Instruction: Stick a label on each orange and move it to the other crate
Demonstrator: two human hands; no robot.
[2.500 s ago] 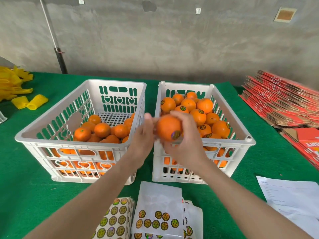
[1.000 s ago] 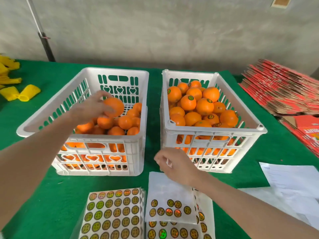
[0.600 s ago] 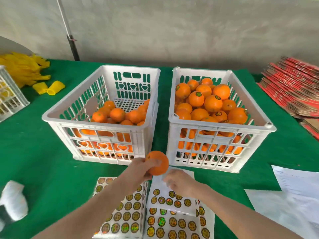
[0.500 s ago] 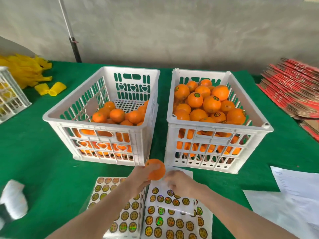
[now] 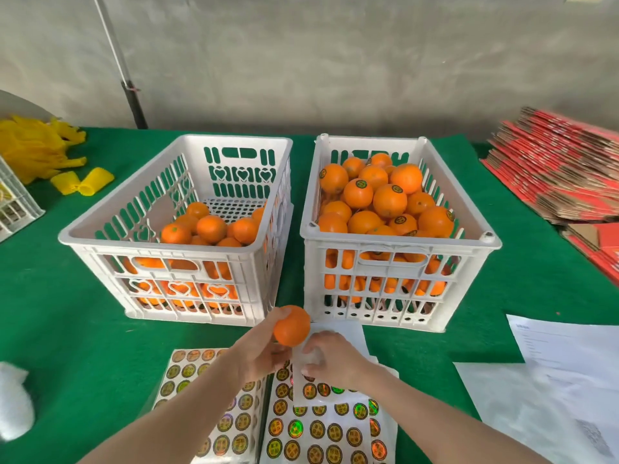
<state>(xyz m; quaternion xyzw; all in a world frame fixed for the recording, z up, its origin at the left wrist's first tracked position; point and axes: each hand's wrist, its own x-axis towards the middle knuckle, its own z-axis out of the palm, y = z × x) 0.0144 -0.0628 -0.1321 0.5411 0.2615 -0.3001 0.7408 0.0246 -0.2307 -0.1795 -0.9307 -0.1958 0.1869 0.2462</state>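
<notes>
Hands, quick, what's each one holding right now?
Left hand: holds an orange.
Right hand: pinches the sticker sheet.

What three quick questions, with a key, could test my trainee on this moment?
1. True or false: the left hand holds an orange in front of the crates.
2. Of the left crate and the right crate, which holds the labelled oranges? A left; B right; C both.
3. Fill in: the right hand touches a label ____.

Key: 1 true; 2 B; 3 sheet.
</notes>
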